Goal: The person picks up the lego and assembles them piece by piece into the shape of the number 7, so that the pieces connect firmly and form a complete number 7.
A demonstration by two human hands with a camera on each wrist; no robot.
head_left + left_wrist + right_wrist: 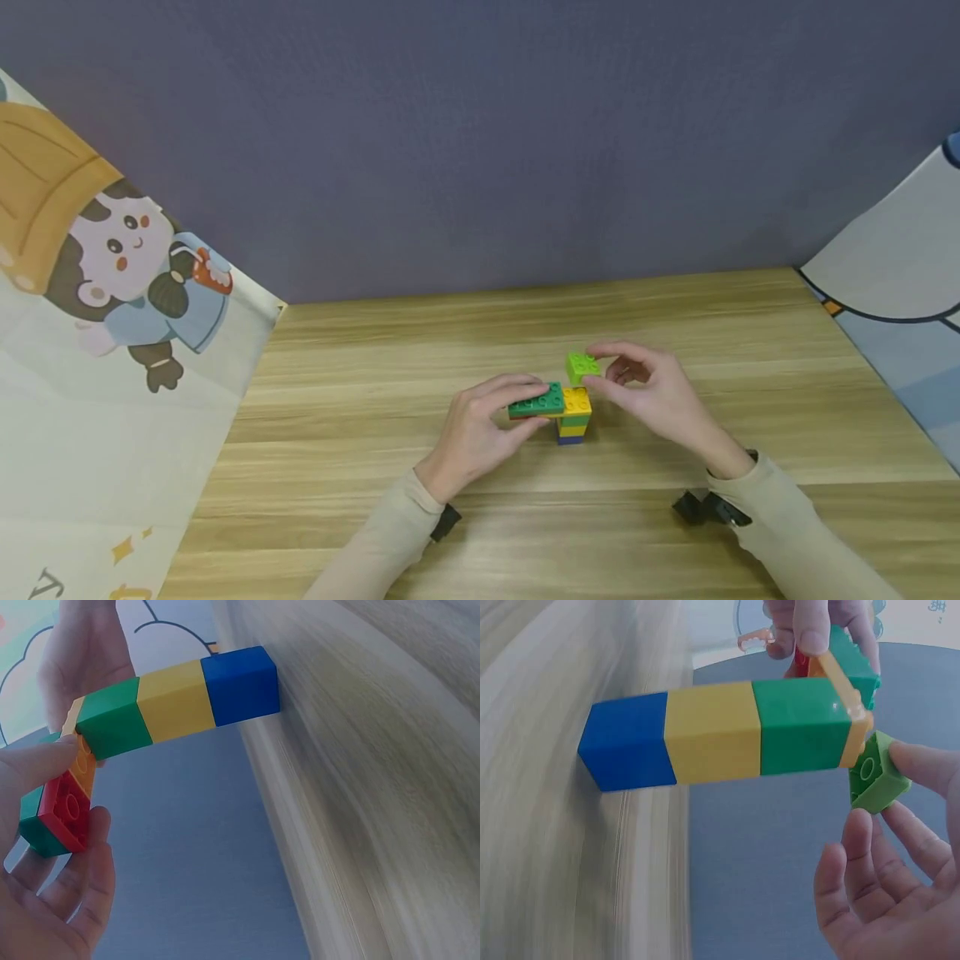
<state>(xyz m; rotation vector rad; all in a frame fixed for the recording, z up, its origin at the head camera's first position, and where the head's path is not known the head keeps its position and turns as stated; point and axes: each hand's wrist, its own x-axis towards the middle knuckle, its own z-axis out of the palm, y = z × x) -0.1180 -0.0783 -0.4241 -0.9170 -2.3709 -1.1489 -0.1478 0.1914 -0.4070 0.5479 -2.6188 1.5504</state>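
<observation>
A column of building blocks stands upright on the table: a blue block at the bottom, a yellow block, then a green block. A thin orange-yellow plate caps it and juts leftward. On the plate's left part sits a dark green brick, with a red piece beneath the overhang. My left hand grips this overhanging end, fingers above and thumb below. Between thumb and fingers, my right hand pinches a lime green brick, tilted close to the plate's studs; contact cannot be told.
The wooden table reaches back to a dark blue-grey panel. A cartoon-printed sheet borders the left side, another printed sheet the right. Black wrist devices hang near the sleeves.
</observation>
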